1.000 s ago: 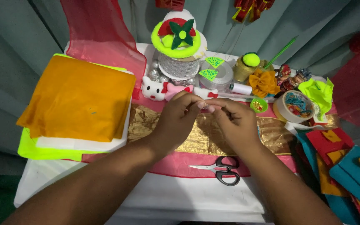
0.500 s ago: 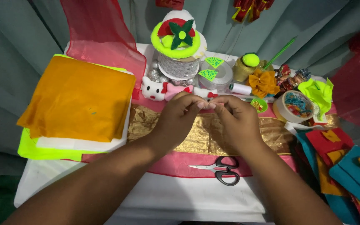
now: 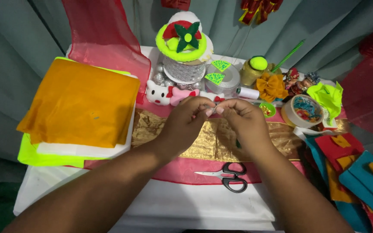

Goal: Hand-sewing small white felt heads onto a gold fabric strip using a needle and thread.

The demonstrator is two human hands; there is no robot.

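My left hand (image 3: 185, 123) and my right hand (image 3: 243, 123) meet fingertip to fingertip above a gold fabric strip (image 3: 203, 144). Both pinch a small thin item (image 3: 213, 111) between thumb and fingers; it is too small to identify. A bit of dark green shows under my right palm. Black-handled scissors (image 3: 229, 177) lie closed on the pink cloth, just in front of my right wrist.
A folded orange cloth (image 3: 83, 103) lies on neon yellow sheets (image 3: 44, 155) at the left. Behind the hands are a white cat toy (image 3: 157, 92), a lace-wrapped stack topped with a felt flower (image 3: 185, 41), an orange bow (image 3: 270, 86) and a tape roll (image 3: 305, 111). Felt pieces (image 3: 359, 179) lie at the right.
Both hands stay in the same spot. The fingertips have shifted slightly around the small item they pinch.
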